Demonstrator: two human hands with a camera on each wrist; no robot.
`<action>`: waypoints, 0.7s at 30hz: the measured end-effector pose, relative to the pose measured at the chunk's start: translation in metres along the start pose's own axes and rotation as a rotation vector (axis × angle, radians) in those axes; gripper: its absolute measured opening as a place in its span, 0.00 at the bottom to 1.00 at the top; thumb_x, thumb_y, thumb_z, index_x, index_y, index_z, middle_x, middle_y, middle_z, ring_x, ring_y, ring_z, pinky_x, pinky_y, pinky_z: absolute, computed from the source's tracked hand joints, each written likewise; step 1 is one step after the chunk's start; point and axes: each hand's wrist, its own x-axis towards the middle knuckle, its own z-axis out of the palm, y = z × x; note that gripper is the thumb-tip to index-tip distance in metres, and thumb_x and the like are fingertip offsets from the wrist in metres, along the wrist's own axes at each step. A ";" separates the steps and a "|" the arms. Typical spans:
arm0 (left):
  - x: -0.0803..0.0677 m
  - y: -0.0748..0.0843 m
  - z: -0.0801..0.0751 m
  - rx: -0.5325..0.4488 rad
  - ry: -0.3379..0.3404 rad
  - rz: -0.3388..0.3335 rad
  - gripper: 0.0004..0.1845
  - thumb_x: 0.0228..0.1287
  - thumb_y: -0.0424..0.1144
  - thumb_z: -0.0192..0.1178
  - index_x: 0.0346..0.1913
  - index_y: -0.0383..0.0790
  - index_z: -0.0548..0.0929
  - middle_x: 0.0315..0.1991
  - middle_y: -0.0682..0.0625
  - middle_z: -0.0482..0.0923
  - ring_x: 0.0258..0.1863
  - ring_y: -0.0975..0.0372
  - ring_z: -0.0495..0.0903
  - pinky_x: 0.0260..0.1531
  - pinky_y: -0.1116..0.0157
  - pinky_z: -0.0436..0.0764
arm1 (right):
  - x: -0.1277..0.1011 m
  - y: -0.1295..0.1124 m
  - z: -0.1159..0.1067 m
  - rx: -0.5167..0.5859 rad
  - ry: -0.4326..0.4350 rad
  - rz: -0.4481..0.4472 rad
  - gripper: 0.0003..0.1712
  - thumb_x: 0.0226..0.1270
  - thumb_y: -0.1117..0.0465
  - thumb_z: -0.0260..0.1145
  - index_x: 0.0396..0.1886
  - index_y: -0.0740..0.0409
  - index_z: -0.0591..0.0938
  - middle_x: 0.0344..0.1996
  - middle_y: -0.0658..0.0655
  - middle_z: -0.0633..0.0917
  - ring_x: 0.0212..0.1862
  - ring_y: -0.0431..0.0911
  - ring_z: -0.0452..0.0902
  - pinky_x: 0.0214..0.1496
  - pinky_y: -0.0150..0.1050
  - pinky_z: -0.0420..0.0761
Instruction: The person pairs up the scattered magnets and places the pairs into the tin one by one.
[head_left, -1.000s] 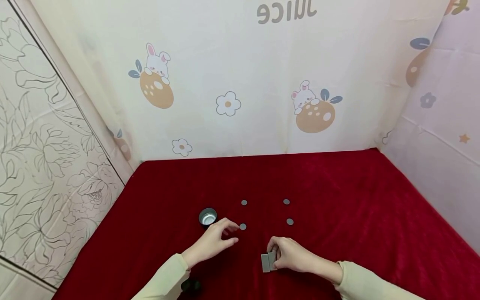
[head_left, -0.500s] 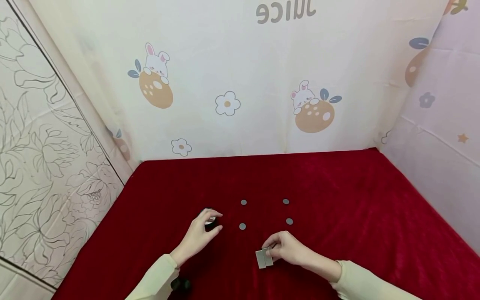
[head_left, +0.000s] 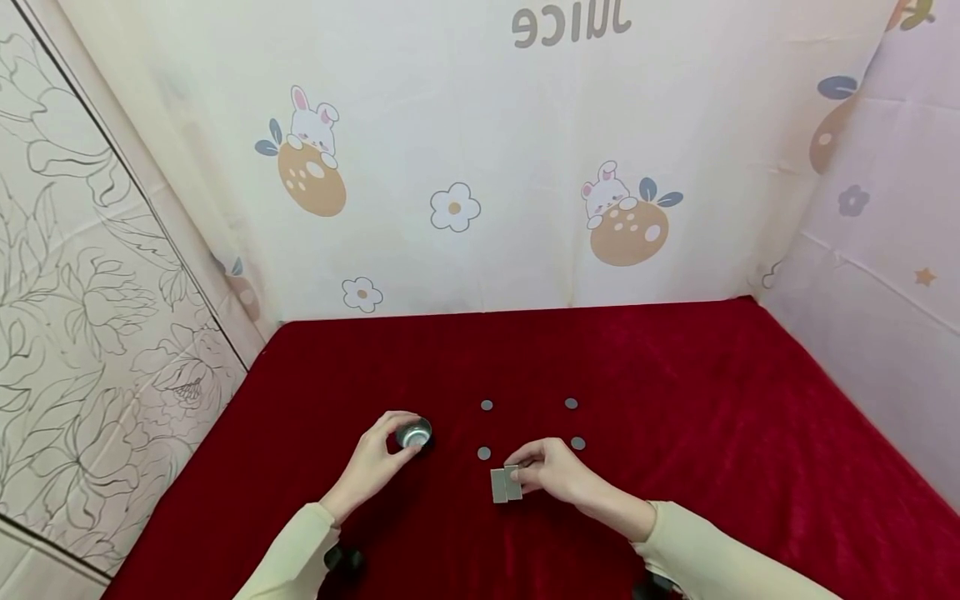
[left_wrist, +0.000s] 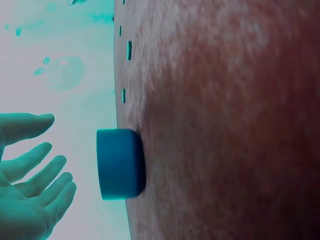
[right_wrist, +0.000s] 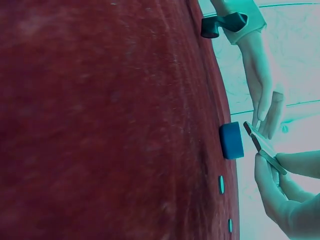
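The left hand (head_left: 375, 462) cups its loosely spread fingers beside the metal cup (head_left: 414, 434) without gripping it; right of the cup, the right hand (head_left: 551, 471) pinches two grey plates (head_left: 506, 484) above the table (head_left: 712, 400).

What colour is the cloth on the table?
Deep red cloth, plain and velvety; the head view shows it best.

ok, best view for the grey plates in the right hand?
Head view: the grey plates show face-on, pinched by the right hand. Right wrist shows them edge-on. Left wrist doesn't show them.
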 end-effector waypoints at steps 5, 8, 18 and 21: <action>0.003 -0.005 -0.003 0.022 -0.004 -0.033 0.22 0.50 0.33 0.65 0.51 0.38 0.75 0.49 0.51 0.72 0.49 0.55 0.72 0.47 0.53 0.71 | 0.010 -0.004 0.004 0.005 0.044 0.017 0.13 0.57 0.69 0.60 0.41 0.73 0.78 0.31 0.57 0.80 0.33 0.46 0.78 0.37 0.43 0.79; 0.004 -0.009 -0.004 0.026 -0.022 -0.061 0.23 0.49 0.35 0.65 0.51 0.38 0.75 0.50 0.50 0.71 0.51 0.55 0.72 0.48 0.53 0.71 | 0.017 -0.008 0.007 0.020 0.067 0.024 0.13 0.57 0.70 0.60 0.41 0.73 0.78 0.32 0.58 0.80 0.33 0.46 0.78 0.38 0.43 0.79; 0.006 -0.020 -0.005 0.015 -0.088 -0.140 0.26 0.50 0.35 0.64 0.54 0.34 0.72 0.52 0.45 0.70 0.52 0.53 0.71 0.50 0.56 0.71 | 0.037 -0.012 0.018 0.093 0.097 0.019 0.14 0.57 0.69 0.60 0.42 0.74 0.78 0.35 0.62 0.80 0.35 0.47 0.78 0.39 0.43 0.79; 0.005 -0.022 -0.005 0.012 -0.094 -0.164 0.25 0.51 0.34 0.64 0.54 0.33 0.71 0.52 0.43 0.70 0.51 0.52 0.71 0.48 0.57 0.72 | 0.042 -0.014 0.023 0.121 0.097 0.023 0.15 0.58 0.69 0.60 0.44 0.74 0.77 0.37 0.63 0.79 0.36 0.49 0.78 0.39 0.44 0.79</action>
